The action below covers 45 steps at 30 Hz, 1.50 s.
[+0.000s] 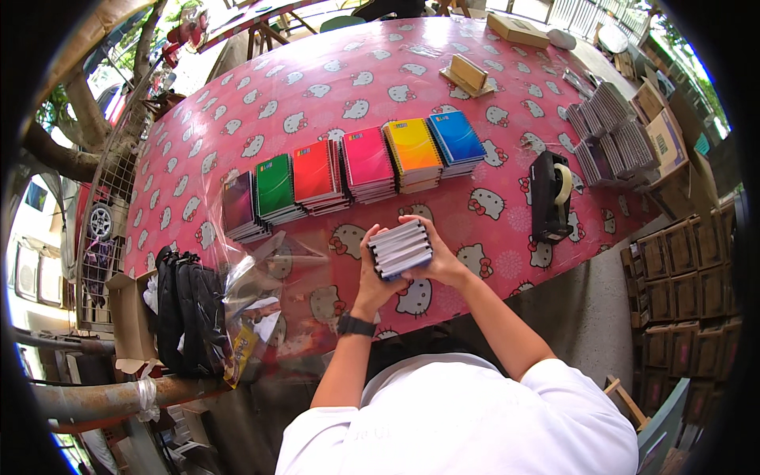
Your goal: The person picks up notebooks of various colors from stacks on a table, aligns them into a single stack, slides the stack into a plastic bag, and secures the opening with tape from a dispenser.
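Left hand (372, 273): fingers wrapped around the small stack of white-edged spiral notebooks (400, 248).
Right hand (439, 257): fingers gripping the same stack.
Stack: above the pink cat-print tabletop (332, 87), six o'clock from the row of colourful notebook piles (356, 170).

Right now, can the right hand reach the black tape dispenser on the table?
Probably yes, but not freely: the right hand helps hold the stack of notebooks. The black tape dispenser stands nearby on its right, nothing between.

A small stack of spiral-bound notebooks with white page edges and a blue bottom cover (400, 248) sits tilted, raised above the table's near edge, at six o'clock from the coloured notebook row.
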Available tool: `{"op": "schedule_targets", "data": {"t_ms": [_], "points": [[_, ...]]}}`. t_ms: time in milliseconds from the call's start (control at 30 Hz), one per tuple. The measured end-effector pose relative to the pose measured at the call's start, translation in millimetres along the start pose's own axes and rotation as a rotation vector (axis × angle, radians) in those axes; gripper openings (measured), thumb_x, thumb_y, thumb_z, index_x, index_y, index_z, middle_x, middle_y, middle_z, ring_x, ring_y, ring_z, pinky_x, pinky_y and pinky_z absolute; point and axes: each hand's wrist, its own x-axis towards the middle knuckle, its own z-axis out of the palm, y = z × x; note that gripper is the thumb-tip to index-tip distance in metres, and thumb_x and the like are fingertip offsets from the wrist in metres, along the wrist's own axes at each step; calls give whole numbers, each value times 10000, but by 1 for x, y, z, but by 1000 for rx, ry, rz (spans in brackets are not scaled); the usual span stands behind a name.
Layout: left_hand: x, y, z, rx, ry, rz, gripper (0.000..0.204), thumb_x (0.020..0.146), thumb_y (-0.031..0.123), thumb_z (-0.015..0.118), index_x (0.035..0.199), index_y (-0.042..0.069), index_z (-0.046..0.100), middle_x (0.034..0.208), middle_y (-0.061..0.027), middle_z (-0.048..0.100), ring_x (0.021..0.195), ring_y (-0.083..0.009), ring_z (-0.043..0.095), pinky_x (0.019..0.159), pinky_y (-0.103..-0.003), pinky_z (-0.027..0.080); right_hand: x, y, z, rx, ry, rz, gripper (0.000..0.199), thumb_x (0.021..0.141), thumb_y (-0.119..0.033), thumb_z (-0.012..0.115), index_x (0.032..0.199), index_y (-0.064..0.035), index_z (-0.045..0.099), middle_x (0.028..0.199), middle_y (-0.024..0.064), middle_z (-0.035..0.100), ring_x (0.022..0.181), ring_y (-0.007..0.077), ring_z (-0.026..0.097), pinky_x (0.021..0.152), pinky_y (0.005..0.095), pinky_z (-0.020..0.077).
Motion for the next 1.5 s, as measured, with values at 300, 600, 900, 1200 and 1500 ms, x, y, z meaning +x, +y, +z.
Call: {"op": "schedule_targets", "data": {"t_ms": [300, 600, 900, 1200, 1500], "points": [[-2, 1, 1, 239, 37, 58, 807, 551, -62, 706, 1263, 93, 360, 1167, -72, 480, 1092, -209, 501, 947, -320, 428, -1, 17, -6, -4, -44, 56, 829, 577, -94, 820, 1257, -128, 348, 1169, 74, 470, 1141, 191, 449, 981, 338, 378], [11, 23, 0, 179, -36, -104, 644, 650, 170, 842, 1159, 16, 478, 1026, -78, 621, 917, -161, 611, 825, -284, 493, -21, 19, -30, -651, 77, 150, 896, 548, -119, 853, 1312, -78, 386, 1212, 79, 514, 1223, 235, 407, 1033, 383, 323], [30, 8, 9, 313, -111, -817, 810, 672, 556, 746, 1111, -91, 536, 975, -184, 643, 857, -227, 646, 739, -311, 504, -70, 30, -80, -1357, 509, 295, 277, 715, -242, 748, 934, -84, 687, 896, 71, 565, 974, 268, 483, 843, 463, 388], [-11, -11, 20, 412, 211, -412, 651, 877, 353, 517, 1312, -101, 349, 1275, -283, 393, 1250, -380, 338, 1055, -427, 246, -90, 7, -98, -67, 556, 775, 444, 728, -168, 768, 1101, -5, 591, 887, 81, 626, 638, 129, 595, 549, 276, 476], [-17, -28, 50, 81, 340, -477, 597, 870, 264, 508, 1333, -74, 342, 1295, -265, 380, 1220, -370, 375, 1045, -423, 270, -59, -34, -16, -785, 368, 60, 188, 736, 12, 619, 921, 5, 651, 802, 98, 576, 682, 209, 584, 621, 317, 481]]}}
